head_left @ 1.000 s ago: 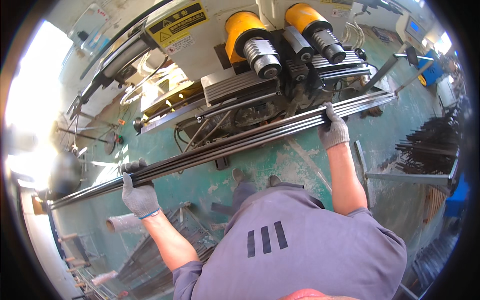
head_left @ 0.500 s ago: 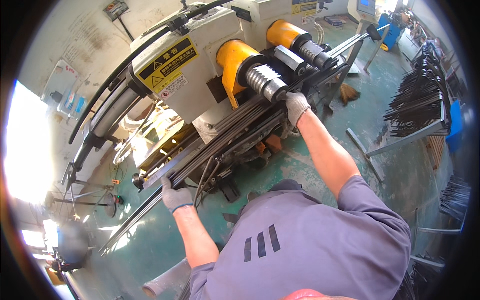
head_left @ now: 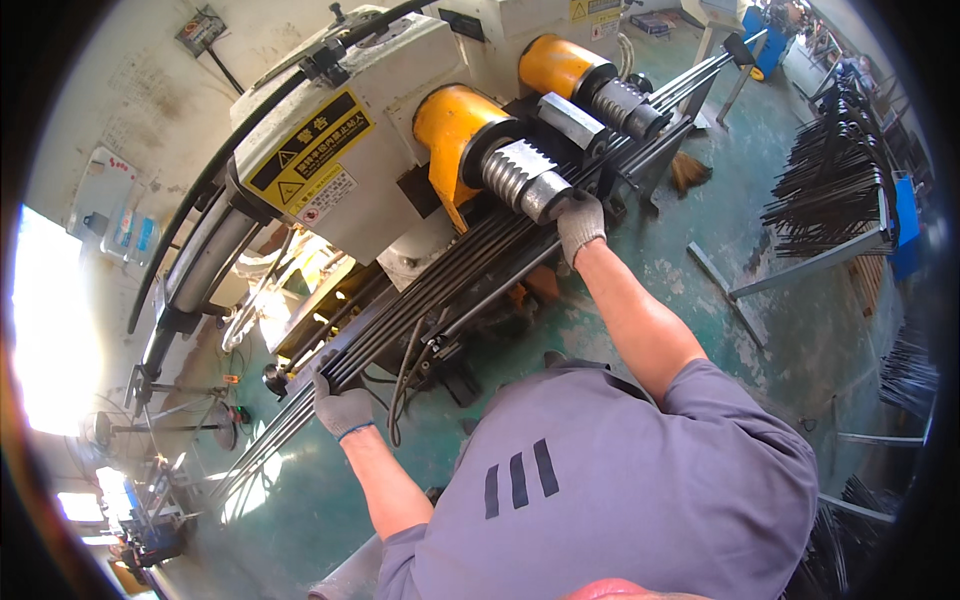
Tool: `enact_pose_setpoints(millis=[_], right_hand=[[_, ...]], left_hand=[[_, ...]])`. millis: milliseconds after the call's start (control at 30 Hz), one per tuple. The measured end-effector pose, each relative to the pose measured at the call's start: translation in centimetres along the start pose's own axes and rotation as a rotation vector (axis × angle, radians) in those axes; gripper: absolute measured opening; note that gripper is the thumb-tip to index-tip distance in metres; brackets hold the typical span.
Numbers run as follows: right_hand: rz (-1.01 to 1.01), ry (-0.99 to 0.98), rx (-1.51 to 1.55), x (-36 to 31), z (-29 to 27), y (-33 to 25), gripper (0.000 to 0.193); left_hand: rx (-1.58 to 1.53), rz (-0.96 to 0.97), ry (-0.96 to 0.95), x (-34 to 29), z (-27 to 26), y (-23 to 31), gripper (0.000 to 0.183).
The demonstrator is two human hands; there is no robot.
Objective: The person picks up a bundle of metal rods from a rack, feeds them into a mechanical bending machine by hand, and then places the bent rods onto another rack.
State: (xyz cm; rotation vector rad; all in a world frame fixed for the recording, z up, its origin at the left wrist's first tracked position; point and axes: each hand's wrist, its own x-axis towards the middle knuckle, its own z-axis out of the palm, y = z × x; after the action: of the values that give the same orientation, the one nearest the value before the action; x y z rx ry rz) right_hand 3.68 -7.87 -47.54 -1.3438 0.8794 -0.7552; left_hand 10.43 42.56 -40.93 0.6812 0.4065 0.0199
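Note:
My left hand (head_left: 342, 408), in a pale knitted glove, is closed around the lower-left part of a bundle of long dark metal rods (head_left: 415, 300), its thumb on top. My right hand (head_left: 580, 228), gloved alike, is closed at the rods beside the free end of a ribbed steel roller (head_left: 520, 178). Its fingertips are partly hidden there. The rods lie slantwise along the front of a pale machine (head_left: 320, 150), under the roller. One rod (head_left: 500, 290) runs apart from the bundle, on my side, toward my right hand.
Orange housings (head_left: 460, 120) carry the rollers. A curved black hose (head_left: 180, 190) arches at the left. On the right, a metal rack (head_left: 810, 275) holds many dark rods. A broom head (head_left: 690, 172) lies on the green floor (head_left: 650, 330) beyond my right arm.
My left hand has shifted slightly left and down along the rods. The rods are more spread out, with one now apart on my side. My right hand stays beside the roller end.

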Motion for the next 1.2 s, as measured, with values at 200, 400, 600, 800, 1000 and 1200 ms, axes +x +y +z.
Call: enact_pose_setpoints(millis=[200,400,600,800,1000,1200], right_hand=[[0.074,0.061,0.115,-4.3,-0.4,-4.7,0.041],[0.221,0.059,0.289,-8.3,-4.2,-3.0,0.042],[0.431,0.017,0.198,-8.3,-11.0,2.6,0.037],[0.468,-0.024,0.134,-7.6,-12.4,3.8,0.037],[0.437,-0.161,0.1,-6.1,-10.8,5.8,0.034],[0.487,-0.217,0.003,-4.8,-12.3,9.6,0.021]], left_hand=[[-0.015,-0.083,-0.018,-0.7,2.6,-3.5,0.034],[-0.08,-0.249,-0.16,-2.7,4.7,-6.9,0.036],[-0.11,0.113,0.186,-0.3,1.6,-0.8,0.036],[0.06,0.109,-0.065,-2.0,3.5,-6.3,0.038],[0.028,-0.135,0.1,-5.0,8.0,-10.8,0.034],[-0.178,-0.174,-0.218,-5.5,3.8,-5.4,0.055]])
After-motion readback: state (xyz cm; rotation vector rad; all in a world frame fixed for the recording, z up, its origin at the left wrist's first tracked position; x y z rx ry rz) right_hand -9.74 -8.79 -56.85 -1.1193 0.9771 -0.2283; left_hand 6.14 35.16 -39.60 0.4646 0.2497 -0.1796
